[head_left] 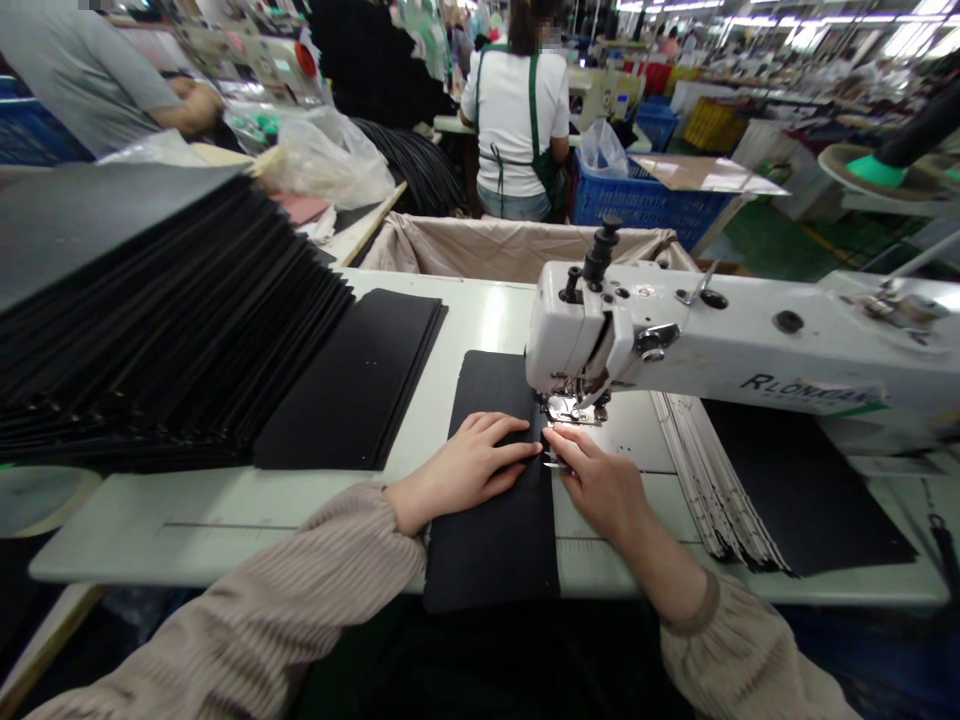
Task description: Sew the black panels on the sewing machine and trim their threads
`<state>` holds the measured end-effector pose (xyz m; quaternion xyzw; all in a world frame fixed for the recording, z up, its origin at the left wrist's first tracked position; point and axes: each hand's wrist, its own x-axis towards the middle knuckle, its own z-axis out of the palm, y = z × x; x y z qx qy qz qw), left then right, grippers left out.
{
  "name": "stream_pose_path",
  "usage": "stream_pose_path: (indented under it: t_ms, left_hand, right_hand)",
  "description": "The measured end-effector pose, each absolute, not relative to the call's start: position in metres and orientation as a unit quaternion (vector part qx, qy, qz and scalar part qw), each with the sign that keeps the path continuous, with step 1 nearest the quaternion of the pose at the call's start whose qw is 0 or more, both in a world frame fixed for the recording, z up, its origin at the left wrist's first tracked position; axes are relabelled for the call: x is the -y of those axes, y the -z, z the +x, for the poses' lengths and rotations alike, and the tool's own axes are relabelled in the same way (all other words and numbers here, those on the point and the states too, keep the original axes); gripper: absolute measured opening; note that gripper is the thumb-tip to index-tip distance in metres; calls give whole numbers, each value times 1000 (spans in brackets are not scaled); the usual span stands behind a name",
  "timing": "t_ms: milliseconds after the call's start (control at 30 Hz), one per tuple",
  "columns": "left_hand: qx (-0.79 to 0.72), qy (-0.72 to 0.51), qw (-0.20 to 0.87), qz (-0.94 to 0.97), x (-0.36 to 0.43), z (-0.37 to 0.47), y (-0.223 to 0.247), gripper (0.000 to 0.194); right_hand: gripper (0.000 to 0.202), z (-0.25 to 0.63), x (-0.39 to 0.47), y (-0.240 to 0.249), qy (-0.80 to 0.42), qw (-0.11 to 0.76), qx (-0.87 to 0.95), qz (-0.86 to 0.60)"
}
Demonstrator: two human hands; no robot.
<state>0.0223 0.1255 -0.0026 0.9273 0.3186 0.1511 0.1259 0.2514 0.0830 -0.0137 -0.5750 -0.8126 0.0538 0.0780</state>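
Observation:
A black panel (491, 540) lies on the pale sewing table (225, 540), its right edge beside the needle area of the white sewing machine (720, 340). My left hand (480, 460) rests on the panel with fingers spread toward that edge. At the panel's right edge, just in front of the presser foot (571, 408), my right hand (600, 480) has its fingers pressed together. Small metal tips, seemingly of scissors or snips, poke out beneath its fingers; the rest of the tool is hidden.
A tall pile of black panels (150, 300) fills the left, with a lower stack (345, 380) beside it. More panels (810, 490) lie right of the machine. Behind the table are a cloth-lined bin (480, 245), a blue crate (645, 200) and a person in white (521, 120).

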Motion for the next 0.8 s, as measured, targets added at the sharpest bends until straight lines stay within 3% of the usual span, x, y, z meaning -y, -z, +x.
stream_pose_path:
  t_ms: [800]
  left_hand:
    - [-327,-144,127,925,-125,23,4,35]
  right_hand:
    - [52,253,-81,15,-45,81,811,-578]
